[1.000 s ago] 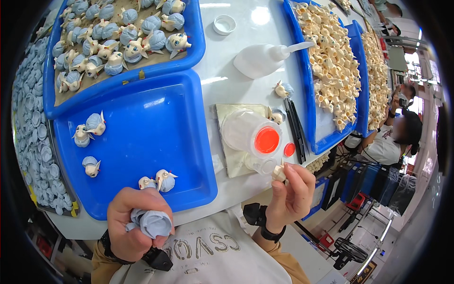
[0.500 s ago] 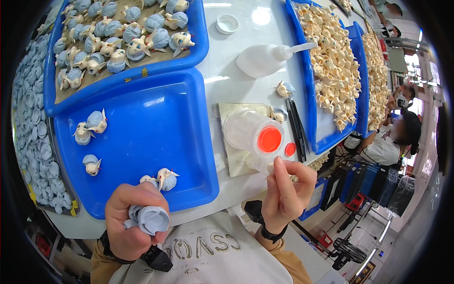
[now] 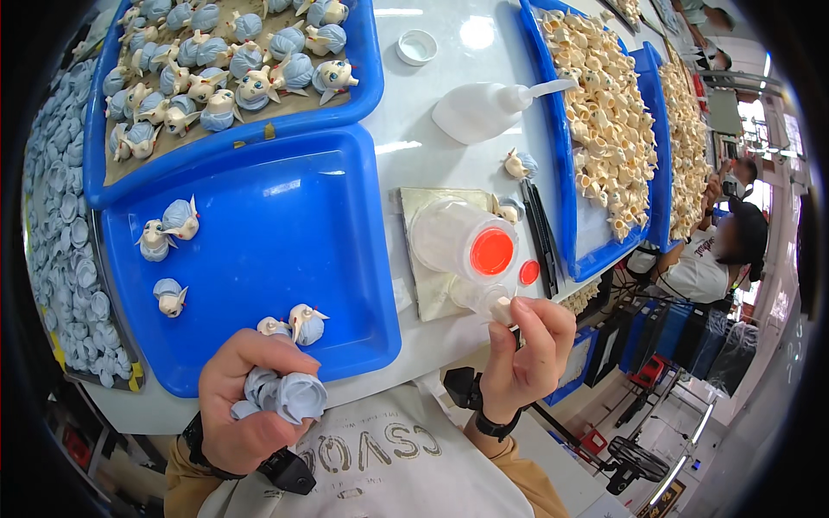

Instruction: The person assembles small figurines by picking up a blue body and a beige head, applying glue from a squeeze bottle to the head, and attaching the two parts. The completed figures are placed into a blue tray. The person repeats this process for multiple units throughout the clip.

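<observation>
Left hand [image 3: 226,399]: fingers curled around a small bunch of blue pieces [image 3: 300,397], held in front of the shirt at the table's near edge; the outermost is cup-shaped, its hollow facing up. Right hand [image 3: 528,354]: thumb and fingertips pinched narrow on a small cream piece [image 3: 501,308], at the mouth of a clear cup [image 3: 469,293]. Cannot tell whether piece and cup touch.

Beside the cup, a translucent tub [image 3: 439,237] sits tilted on a square pad [image 3: 425,289], red showing at its round end; a small red disc [image 3: 528,272] lies just to its right. Beyond: white bottle [image 3: 473,112] with a long spout, white cap [image 3: 416,47], two dark slender tools [image 3: 541,233].

Near tray [image 3: 276,229], blue: five doll heads [image 3: 180,219] with blue hair, two close to the left hand. Far tray [image 3: 369,65]: many more. Loose blue parts [image 3: 78,259] heaped at far left; cream parts [image 3: 604,121] fill a blue bin at right. A co-worker [image 3: 695,274] sits beyond.
</observation>
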The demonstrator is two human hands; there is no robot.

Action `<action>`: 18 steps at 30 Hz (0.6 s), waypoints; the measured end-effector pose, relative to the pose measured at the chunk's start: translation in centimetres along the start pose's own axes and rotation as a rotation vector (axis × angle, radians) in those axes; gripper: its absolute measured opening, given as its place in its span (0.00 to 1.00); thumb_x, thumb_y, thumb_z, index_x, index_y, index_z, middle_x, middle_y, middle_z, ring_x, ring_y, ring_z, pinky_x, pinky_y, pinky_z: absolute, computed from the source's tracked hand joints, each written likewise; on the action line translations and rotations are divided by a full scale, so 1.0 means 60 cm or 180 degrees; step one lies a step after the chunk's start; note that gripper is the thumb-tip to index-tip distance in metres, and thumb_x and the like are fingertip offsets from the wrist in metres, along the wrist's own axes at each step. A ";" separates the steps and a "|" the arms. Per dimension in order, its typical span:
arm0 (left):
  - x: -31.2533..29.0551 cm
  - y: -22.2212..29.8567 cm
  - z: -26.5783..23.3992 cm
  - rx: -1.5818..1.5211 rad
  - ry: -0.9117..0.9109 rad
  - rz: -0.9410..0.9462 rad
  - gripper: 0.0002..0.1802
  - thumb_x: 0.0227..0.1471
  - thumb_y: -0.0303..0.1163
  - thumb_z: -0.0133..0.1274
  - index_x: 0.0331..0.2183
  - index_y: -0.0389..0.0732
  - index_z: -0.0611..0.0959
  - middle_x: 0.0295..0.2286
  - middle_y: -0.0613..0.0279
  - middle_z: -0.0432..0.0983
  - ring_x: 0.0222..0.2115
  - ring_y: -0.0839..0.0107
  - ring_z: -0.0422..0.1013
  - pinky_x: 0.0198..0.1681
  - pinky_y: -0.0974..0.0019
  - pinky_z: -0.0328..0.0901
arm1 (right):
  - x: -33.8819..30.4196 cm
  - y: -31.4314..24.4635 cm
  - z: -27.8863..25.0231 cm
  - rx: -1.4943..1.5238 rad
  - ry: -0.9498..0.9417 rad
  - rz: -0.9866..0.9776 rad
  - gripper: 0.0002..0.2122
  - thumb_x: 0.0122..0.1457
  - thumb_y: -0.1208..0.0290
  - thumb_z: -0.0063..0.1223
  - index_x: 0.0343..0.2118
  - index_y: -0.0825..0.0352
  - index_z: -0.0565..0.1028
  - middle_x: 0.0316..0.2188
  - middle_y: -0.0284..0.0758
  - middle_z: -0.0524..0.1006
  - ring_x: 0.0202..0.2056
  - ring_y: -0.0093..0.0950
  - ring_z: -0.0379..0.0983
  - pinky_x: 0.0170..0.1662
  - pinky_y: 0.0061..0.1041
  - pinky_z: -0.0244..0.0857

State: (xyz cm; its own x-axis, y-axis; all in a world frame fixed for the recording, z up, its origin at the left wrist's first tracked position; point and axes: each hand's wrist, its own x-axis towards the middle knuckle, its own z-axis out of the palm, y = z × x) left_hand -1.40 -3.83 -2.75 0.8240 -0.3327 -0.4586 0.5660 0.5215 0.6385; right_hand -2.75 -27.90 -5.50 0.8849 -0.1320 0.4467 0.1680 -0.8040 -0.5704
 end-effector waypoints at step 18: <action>0.003 -0.002 -0.001 0.0028 -0.0276 -0.0089 0.20 0.39 0.29 0.56 0.34 0.30 0.68 0.25 0.53 0.72 0.26 0.74 0.71 0.30 0.74 0.65 | -0.010 0.013 -0.005 0.0090 0.0092 -0.0060 0.12 0.45 0.76 0.56 0.34 0.71 0.71 0.30 0.39 0.70 0.32 0.30 0.65 0.36 0.25 0.58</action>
State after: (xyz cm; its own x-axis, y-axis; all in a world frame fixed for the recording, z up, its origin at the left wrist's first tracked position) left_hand -1.32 -3.92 -2.95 0.8069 -0.4139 -0.4213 0.5886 0.5043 0.6319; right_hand -3.29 -28.61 -6.00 0.8686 -0.1340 0.4771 0.1971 -0.7899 -0.5806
